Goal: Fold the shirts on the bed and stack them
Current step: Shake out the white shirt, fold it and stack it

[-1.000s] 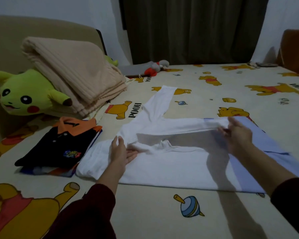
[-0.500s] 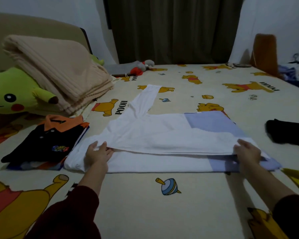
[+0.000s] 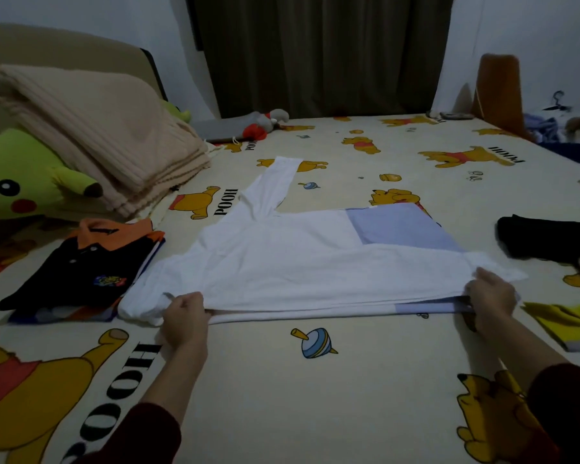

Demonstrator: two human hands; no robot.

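White and pale-blue, the long-sleeved shirt [image 3: 298,262] lies across the bed [image 3: 349,396] with its long axis left to right. The left hand [image 3: 185,318] pinches its near edge at the collar end; the right hand [image 3: 491,294] grips that edge at the hem end. One sleeve [image 3: 270,187] points away, nearer the left hand; the folded stack [image 3: 81,266] lies just left.

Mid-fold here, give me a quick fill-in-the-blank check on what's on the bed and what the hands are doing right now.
1. Both the left hand and the right hand grip the near edge of the ____ shirt.
2. One sleeve of that shirt points toward the ____.
3. The folded black polo has an ____ collar.
4. The beige blanket rests on a ____ plush toy.

Missing words: white and blue; curtain; orange; yellow-green
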